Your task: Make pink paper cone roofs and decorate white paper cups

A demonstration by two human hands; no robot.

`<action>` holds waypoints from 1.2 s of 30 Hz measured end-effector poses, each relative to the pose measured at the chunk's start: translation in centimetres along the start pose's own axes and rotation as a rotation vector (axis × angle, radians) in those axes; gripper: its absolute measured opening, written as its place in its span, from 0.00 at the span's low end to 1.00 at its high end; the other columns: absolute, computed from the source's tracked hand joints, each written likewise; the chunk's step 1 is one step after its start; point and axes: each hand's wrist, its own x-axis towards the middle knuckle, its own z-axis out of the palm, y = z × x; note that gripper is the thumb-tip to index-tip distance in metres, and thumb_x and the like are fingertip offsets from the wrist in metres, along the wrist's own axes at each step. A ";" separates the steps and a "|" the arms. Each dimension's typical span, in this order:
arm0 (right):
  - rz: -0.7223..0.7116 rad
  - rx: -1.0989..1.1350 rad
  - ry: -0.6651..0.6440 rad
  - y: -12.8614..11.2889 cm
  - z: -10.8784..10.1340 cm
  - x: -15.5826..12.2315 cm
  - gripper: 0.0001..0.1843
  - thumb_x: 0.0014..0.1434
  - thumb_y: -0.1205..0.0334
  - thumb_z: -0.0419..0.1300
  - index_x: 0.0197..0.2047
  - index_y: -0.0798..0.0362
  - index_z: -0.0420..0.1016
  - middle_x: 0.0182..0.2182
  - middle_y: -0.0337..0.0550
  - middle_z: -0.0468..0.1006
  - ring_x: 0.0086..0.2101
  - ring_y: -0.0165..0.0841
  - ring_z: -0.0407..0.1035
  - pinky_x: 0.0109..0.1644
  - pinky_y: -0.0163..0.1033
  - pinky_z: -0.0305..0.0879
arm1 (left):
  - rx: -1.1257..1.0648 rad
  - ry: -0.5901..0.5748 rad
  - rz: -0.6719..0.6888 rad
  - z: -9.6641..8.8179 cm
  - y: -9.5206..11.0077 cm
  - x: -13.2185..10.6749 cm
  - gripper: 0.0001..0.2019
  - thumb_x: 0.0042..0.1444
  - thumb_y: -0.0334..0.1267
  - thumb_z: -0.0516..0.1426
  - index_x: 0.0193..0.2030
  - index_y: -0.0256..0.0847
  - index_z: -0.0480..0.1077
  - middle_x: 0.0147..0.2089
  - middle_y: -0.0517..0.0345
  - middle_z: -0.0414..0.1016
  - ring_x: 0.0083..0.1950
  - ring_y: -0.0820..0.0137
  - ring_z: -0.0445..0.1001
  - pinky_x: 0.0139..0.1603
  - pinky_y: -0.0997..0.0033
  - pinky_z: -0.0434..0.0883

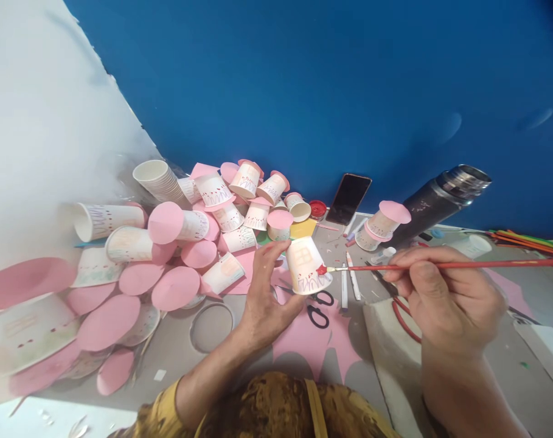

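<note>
My left hand is closed around a white paper cup, tilted over the table. An orange window and purple scribbled lines are drawn on the cup's side. In my right hand is a long red-handled paintbrush, pinched between thumb and fingers. Its bristles point left at the cup, with a red blob at their tip by the cup's lower right side; whether they touch the cup, I cannot tell. Below the cup lie black-handled scissors on cut pink paper.
Decorated cups with pink paper tops are heaped on the left, by a cup stack. Behind are a red-rimmed pot and a phone. Markers lie midtable. Right stand capped cups and a dark flask.
</note>
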 end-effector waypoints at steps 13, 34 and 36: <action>-0.007 0.024 0.015 -0.1 0.1 0.2 0.08 0.67 0.60 0.64 0.37 0.51 0.82 0.26 0.41 0.80 0.25 0.32 0.72 0.20 0.36 0.61 | -0.032 0.002 -0.032 0.0 0.0 -0.1 0.38 0.51 0.29 0.65 0.68 0.55 0.59 0.66 0.51 0.61 0.68 0.56 0.63 0.63 0.50 0.70; -0.017 0.061 0.202 -0.8 -0.3 0.9 0.07 0.65 0.63 0.64 0.35 0.48 0.83 0.24 0.42 0.78 0.21 0.34 0.68 0.17 0.41 0.56 | 0.052 0.010 -0.133 -0.1 0.2 0.0 0.37 0.47 0.36 0.69 0.64 0.52 0.63 0.61 0.50 0.64 0.64 0.54 0.66 0.63 0.45 0.68; -0.019 0.045 0.172 -0.8 -0.3 0.7 0.07 0.65 0.62 0.64 0.35 0.48 0.83 0.24 0.42 0.78 0.21 0.34 0.69 0.17 0.40 0.57 | 0.131 0.017 -0.111 0.0 0.3 0.0 0.37 0.47 0.36 0.69 0.64 0.52 0.62 0.59 0.50 0.64 0.63 0.54 0.66 0.62 0.45 0.68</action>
